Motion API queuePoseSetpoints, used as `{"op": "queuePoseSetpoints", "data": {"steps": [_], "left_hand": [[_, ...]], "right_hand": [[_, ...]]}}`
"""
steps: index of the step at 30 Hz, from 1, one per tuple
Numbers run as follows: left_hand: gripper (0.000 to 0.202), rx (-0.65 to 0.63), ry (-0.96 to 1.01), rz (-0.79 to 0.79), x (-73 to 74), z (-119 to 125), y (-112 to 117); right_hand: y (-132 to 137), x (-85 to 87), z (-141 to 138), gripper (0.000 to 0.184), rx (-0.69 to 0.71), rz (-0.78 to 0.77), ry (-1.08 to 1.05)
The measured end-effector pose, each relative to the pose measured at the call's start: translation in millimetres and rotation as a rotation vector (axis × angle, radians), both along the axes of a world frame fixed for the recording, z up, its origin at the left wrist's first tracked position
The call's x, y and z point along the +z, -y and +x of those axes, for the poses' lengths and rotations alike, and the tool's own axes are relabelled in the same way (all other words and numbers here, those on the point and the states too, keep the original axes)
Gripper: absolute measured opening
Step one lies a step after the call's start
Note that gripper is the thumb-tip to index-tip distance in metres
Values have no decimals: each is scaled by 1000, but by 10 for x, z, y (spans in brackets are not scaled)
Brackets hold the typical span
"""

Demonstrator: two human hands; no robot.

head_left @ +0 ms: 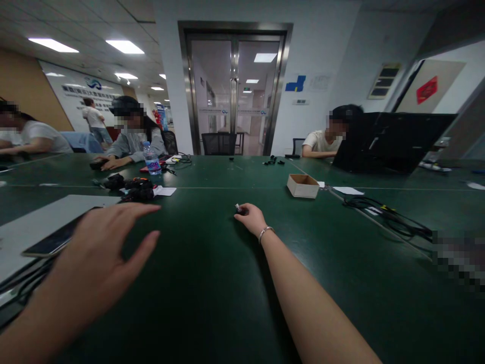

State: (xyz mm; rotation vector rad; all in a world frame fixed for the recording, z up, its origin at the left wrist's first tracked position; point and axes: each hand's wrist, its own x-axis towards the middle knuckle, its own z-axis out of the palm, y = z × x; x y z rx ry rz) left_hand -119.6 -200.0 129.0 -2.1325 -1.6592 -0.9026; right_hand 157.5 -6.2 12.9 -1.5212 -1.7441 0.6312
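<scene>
My right hand (pixel 252 218) reaches out over the dark green table (pixel 212 283), fingers pinched round a small dark object (pixel 238 208) with a pale tip that rests on or just above the tabletop. A silver bracelet circles that wrist. My left hand (pixel 102 247) hovers close to the camera at the left, fingers stretched out and holding nothing. It is nearest a phone (pixel 56 237) lying on a closed grey laptop (pixel 34 227).
A small open cardboard box (pixel 302 185) sits beyond my right hand. Black cables (pixel 394 220) lie at the right, black gadgets (pixel 132 188) and a water bottle (pixel 152 158) at the far left. Several people sit at the table; one is behind a black laptop (pixel 390 141).
</scene>
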Motion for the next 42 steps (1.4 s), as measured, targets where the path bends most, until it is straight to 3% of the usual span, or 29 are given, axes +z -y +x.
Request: {"op": "queuePoseSetpoints", "data": {"steps": [2, 4, 8, 11, 16, 19, 21, 29, 42], "left_hand": [[36, -184, -8, -48, 36, 371, -402], [37, -285, 27, -150, -51, 742, -854], [37, -290, 217, -328, -486, 1274, -1597], [28, -319, 398, -404, -798, 1447, -1866], [13, -411, 903, -500, -1085, 1421, -2005], [10, -389, 1176, -561, -1165, 1342, -2047], [10, -388, 1254, -559, -1188, 1314, -2063], [19, -444, 1287, -530, -1195, 1325, -2038], [21, -382, 1222, -394, -1194, 1319, -2047]], "right_hand": [[2, 7, 2, 28, -7, 3, 34], [-2, 2, 5, 24, -11, 34, 82], [-26, -20, 8, 19, -1, 84, 137], [-39, -19, 10, 13, 25, 100, 148], [-19, 12, 1, 11, 66, 111, 59], [3, 24, -5, 14, 103, 39, -139], [9, 33, -1, 18, 137, -28, -253], [-35, 89, 37, 21, 69, -170, -594], [-37, 22, 63, 24, 129, -151, -616]]}}
